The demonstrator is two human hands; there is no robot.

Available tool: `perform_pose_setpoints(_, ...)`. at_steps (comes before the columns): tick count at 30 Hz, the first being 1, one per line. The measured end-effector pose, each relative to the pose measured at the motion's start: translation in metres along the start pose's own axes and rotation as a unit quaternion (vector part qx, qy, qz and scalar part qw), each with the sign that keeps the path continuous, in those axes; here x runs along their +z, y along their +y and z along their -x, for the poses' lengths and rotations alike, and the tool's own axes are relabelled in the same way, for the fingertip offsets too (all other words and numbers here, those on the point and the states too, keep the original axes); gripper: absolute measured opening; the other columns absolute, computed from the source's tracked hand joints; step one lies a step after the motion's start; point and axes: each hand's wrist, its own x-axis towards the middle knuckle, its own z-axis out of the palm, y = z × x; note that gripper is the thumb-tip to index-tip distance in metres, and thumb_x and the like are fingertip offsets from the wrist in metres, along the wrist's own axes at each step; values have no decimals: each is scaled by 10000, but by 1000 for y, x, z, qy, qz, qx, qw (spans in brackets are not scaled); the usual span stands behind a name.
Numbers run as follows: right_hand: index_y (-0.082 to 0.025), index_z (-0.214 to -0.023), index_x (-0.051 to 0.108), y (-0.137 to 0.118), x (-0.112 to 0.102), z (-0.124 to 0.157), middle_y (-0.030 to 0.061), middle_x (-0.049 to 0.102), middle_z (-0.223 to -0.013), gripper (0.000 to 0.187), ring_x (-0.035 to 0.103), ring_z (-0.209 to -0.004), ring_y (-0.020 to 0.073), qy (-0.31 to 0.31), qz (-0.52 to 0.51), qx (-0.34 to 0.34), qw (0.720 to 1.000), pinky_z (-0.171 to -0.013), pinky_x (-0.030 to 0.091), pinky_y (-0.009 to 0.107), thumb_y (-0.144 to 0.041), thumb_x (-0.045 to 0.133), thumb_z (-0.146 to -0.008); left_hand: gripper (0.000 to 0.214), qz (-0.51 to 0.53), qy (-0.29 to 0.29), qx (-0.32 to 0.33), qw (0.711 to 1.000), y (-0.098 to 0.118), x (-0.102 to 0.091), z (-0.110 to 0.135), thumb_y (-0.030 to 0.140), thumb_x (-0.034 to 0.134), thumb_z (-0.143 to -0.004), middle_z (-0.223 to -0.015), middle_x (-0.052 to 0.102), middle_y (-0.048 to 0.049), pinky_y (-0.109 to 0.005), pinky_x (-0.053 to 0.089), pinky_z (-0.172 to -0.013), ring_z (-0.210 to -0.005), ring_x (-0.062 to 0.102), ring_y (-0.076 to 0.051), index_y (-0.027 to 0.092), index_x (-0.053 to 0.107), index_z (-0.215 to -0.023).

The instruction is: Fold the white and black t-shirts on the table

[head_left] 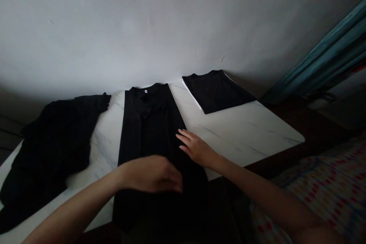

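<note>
A black garment (153, 129), apparently a shirt, lies in a long narrow shape down the white marble-patterned table, with a small white label at its neckline. Its near end hangs over the front edge. My left hand (156, 175) is above its lower part, bent at the wrist with the fingers curving down; they are dark and slightly blurred, so their grip is unclear. My right hand (197, 148) is at the garment's right edge, fingers stretched out and a little apart, holding nothing.
A rumpled pile of black clothing (63, 133) covers the table's left side. At the back right lies a neatly folded black garment (219, 91). A pale wall (160, 26) rises behind the table (228, 133). Patterned fabric (328, 190) and a teal curtain (323, 57) are on the right.
</note>
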Motion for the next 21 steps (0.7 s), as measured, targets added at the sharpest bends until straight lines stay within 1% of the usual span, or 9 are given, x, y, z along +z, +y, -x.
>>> perform_pose_setpoints(2,-130,-1418,472,-2,13,-1,189,416,-1512,524,326,-1436,286,-33,39,-35,998,-1160,308,518,-355,547,-951,270,-56,131,-40,989,-29,-26,-18,223,442,-980,-1004,749,-40,-273,509,-850,-933,697,-166,209,700,-1058)
perform_pose_setpoints(4,-125,-1468,407,-6,18,7,190,354,-1549,645,245,-1468,304,-72,55,-65,994,-1184,234,545,-425,585,-925,300,-135,211,-75,965,-67,-42,-38,236,435,-983,-1178,696,-94,-342,467,-974,-1106,640,-201,171,642,-1190)
perform_pose_setpoints(7,-189,-1525,314,-13,8,34,142,294,-1585,722,167,-1488,301,-128,34,-103,986,-1194,162,565,-438,602,-911,436,-231,186,-118,948,-122,-43,-62,259,471,-970,-1481,481,-133,-458,308,-1138,-1393,404,-258,186,482,-1400)
perform_pose_setpoints(10,-294,-1506,356,-17,-14,64,79,388,-1549,711,217,-1476,281,-186,-42,-146,971,-1186,180,561,-402,657,-871,537,-275,143,-147,939,-154,-29,-69,341,441,-987,-1605,266,-131,-520,205,-1174,-1487,198,-300,209,341,-1498)
perform_pose_setpoints(12,-330,-1433,477,-17,-28,76,57,512,-1466,607,338,-1432,267,-208,-112,-158,959,-1164,258,538,-366,677,-860,568,-287,142,-146,936,-156,-17,-66,391,402,-999,-1629,182,-124,-555,169,-1176,-1499,125,-319,229,275,-1528)
perform_pose_setpoints(14,-322,-1317,606,-13,-39,82,49,639,-1328,413,503,-1324,231,-194,-178,-143,954,-1102,385,464,-317,623,-905,576,-288,134,-129,939,-144,-4,-58,415,397,-999,-1636,154,-109,-602,147,-1168,-1498,89,-343,263,257,-1536)
perform_pose_setpoints(17,-250,-1092,726,-2,-45,86,59,759,-1009,257,702,-960,179,-62,-190,-50,979,-856,537,320,-290,510,-957,579,-269,102,-83,954,-111,18,-42,407,466,-974,-1631,189,-72,-656,158,-1147,-1491,101,-368,332,289,-1520)
perform_pose_setpoints(19,-214,-888,739,5,-41,96,50,733,-766,289,673,-691,163,40,-150,43,987,-671,523,280,-345,490,-954,606,-249,89,-54,963,-86,35,-29,384,525,-949,-1622,228,-63,-642,195,-1150,-1488,141,-357,350,303,-1513)
perform_pose_setpoints(21,-204,-666,682,7,-31,114,29,643,-582,398,587,-538,153,79,-135,131,979,-579,477,279,-425,492,-937,628,-230,77,-35,970,-64,50,-17,369,562,-932,-1614,251,-65,-594,239,-1161,-1485,179,-337,344,316,-1509)
